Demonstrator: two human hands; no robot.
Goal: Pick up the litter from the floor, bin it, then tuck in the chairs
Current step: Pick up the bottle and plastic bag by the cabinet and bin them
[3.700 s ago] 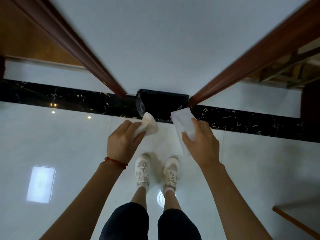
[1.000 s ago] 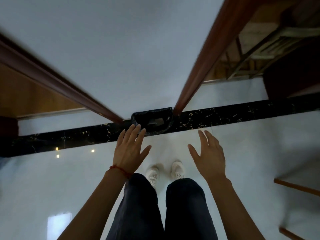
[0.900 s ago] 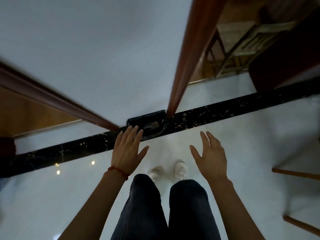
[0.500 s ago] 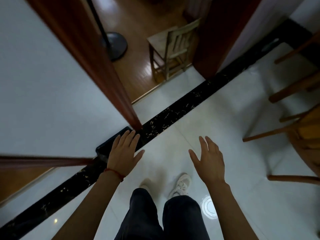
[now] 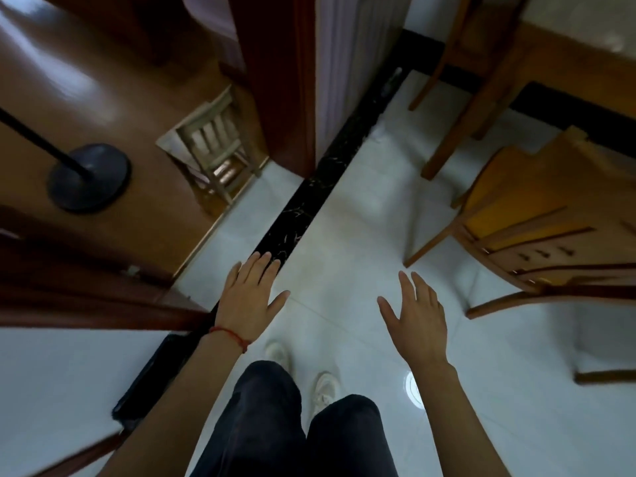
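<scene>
A black round stand base (image 5: 88,177) sits on brown flooring (image 5: 103,80).

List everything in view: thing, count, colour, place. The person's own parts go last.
wooden chair: one, orange-brown, right, on the white tiles
small chair: one, pale wood, upper left, on the brown floor
stand base: one, dark, round, far left
black bin: one, lower left, against the wall
marble strip: one, black, diagonal across the floor
left hand: open, red wrist cord
right hand: open
shoes: two, white
</scene>
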